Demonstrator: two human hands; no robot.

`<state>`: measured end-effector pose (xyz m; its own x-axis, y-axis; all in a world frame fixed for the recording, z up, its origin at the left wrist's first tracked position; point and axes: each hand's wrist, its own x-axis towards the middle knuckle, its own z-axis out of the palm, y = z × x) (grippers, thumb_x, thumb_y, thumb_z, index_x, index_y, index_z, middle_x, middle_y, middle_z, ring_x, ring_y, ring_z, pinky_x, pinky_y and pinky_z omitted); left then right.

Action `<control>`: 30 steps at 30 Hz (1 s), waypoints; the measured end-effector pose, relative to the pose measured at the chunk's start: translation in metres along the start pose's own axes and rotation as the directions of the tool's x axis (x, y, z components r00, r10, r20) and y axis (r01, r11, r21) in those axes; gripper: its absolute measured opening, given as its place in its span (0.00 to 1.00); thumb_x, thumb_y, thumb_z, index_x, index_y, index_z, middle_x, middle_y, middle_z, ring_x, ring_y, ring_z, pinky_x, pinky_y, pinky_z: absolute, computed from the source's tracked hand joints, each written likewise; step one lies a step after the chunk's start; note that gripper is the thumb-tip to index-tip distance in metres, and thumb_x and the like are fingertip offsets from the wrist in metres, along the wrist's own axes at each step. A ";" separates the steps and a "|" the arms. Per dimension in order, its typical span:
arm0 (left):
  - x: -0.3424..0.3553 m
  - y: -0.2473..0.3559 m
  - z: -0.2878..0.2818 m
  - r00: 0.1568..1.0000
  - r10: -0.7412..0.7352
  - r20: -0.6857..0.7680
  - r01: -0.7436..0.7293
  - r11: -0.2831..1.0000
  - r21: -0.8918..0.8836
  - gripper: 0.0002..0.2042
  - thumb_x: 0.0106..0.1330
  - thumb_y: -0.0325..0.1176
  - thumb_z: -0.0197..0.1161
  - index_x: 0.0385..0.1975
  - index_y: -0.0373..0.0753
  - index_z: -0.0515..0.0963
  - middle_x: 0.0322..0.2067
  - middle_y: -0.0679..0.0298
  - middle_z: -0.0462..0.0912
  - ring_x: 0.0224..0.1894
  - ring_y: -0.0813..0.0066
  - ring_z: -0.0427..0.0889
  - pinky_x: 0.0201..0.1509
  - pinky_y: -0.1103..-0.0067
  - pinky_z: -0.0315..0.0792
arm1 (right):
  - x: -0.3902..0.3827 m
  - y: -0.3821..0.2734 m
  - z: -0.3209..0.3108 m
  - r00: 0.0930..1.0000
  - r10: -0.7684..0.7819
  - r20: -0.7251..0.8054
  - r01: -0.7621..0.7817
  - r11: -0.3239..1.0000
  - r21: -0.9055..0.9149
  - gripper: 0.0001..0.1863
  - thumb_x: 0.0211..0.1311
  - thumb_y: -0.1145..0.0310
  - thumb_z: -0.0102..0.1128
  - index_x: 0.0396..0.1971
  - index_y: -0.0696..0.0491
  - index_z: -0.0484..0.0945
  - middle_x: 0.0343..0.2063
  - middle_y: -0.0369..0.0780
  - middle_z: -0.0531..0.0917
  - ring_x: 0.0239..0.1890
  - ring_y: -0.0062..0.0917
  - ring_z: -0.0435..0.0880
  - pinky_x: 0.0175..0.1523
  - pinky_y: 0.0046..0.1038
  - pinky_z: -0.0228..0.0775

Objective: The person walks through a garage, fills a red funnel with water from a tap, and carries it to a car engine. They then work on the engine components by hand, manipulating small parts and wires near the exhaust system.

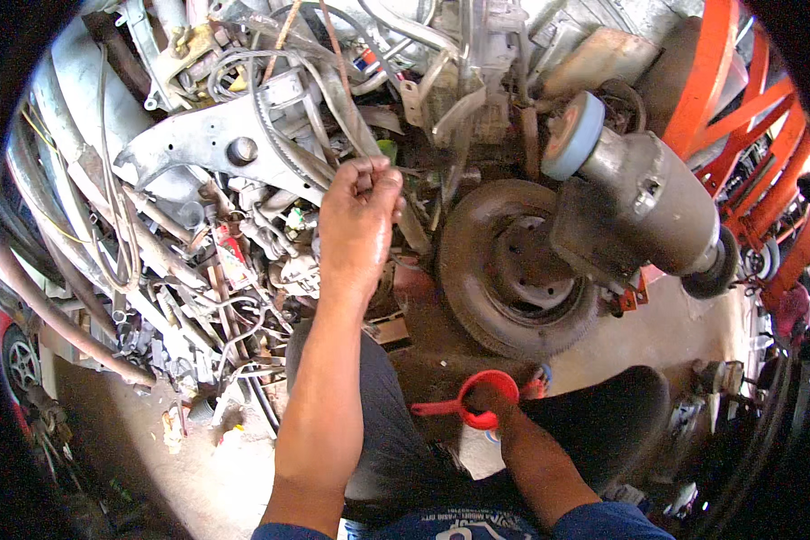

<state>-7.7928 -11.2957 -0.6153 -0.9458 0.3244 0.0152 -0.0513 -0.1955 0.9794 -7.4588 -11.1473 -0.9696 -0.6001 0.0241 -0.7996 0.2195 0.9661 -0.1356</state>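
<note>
Nearest: right hand [488, 396] low by the knee, fingers curled shut around a red plastic funnel [477, 401], handle poking left. Bare concrete floor [657, 337] just right of it, about the only open room. Further up, left hand [358, 216] reaching out, fingertips pinched closed on a thin dark strap [355, 126] hanging from the scrap pile. Red label [231, 255] on a small can left of the wrist. Rusty wheel [513, 270] and grey motor [639, 202] crowding the right, orange rack [747, 117] behind.

Dusty concrete floor [198, 477] bears a wheel [513, 270] and, seemingly, scrap parts [198, 297].
</note>
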 end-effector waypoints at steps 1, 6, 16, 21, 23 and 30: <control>-0.004 -0.001 -0.004 1.000 -0.004 -0.006 0.004 1.000 -0.017 0.14 0.68 0.35 0.63 0.48 0.34 0.77 0.38 0.65 0.78 0.34 0.77 0.78 0.37 0.79 0.74 | -0.010 -0.002 -0.017 0.998 -0.045 -0.052 0.047 0.998 0.040 0.14 0.56 0.63 0.65 0.39 0.53 0.86 0.38 0.44 0.88 0.38 0.35 0.87 0.47 0.38 0.78; -0.016 0.010 0.020 0.999 0.029 0.023 -0.030 0.998 0.048 0.11 0.69 0.30 0.62 0.47 0.33 0.77 0.33 0.66 0.81 0.29 0.81 0.78 0.35 0.83 0.73 | -0.098 -0.001 -0.144 0.939 0.023 -0.342 0.152 0.866 0.476 0.14 0.57 0.64 0.66 0.42 0.54 0.85 0.38 0.44 0.88 0.40 0.34 0.87 0.49 0.35 0.77; -0.042 0.001 0.044 0.786 -0.287 0.548 0.016 0.895 0.447 0.08 0.67 0.30 0.63 0.42 0.35 0.80 0.29 0.65 0.84 0.29 0.79 0.82 0.34 0.81 0.77 | -0.233 -0.062 -0.243 0.511 0.275 -0.814 0.555 0.618 0.557 0.16 0.54 0.66 0.72 0.42 0.56 0.83 0.37 0.46 0.87 0.40 0.38 0.87 0.48 0.32 0.77; -0.069 -0.008 0.052 0.512 -0.491 0.705 0.096 0.848 0.521 0.08 0.66 0.30 0.64 0.41 0.34 0.81 0.30 0.65 0.85 0.32 0.79 0.83 0.36 0.81 0.78 | -0.244 -0.065 -0.254 0.408 0.282 -0.868 0.564 0.670 0.483 0.15 0.53 0.67 0.73 0.39 0.57 0.83 0.35 0.47 0.86 0.39 0.38 0.87 0.45 0.33 0.77; -0.079 -0.008 0.051 0.487 -0.486 0.726 0.183 0.869 0.459 0.09 0.68 0.29 0.64 0.44 0.34 0.80 0.33 0.64 0.85 0.34 0.77 0.85 0.38 0.81 0.80 | -0.244 -0.066 -0.256 0.350 0.293 -0.890 0.596 0.663 0.453 0.15 0.53 0.68 0.73 0.39 0.57 0.83 0.35 0.47 0.86 0.39 0.38 0.87 0.45 0.33 0.77; -0.088 -0.010 0.056 0.576 -0.439 0.690 0.281 0.898 0.337 0.09 0.68 0.30 0.65 0.45 0.35 0.79 0.37 0.63 0.85 0.38 0.75 0.86 0.41 0.79 0.81 | -0.244 -0.064 -0.259 0.247 0.298 -0.922 0.646 0.658 0.386 0.14 0.53 0.71 0.73 0.40 0.56 0.85 0.36 0.45 0.86 0.39 0.37 0.87 0.45 0.33 0.78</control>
<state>-7.6907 -11.2702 -0.6151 -0.3011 0.9109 -0.2822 -0.2040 0.2275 0.9522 -7.5255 -11.1487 -0.6139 -0.7923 0.5305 0.3014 0.0535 0.5526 -0.8317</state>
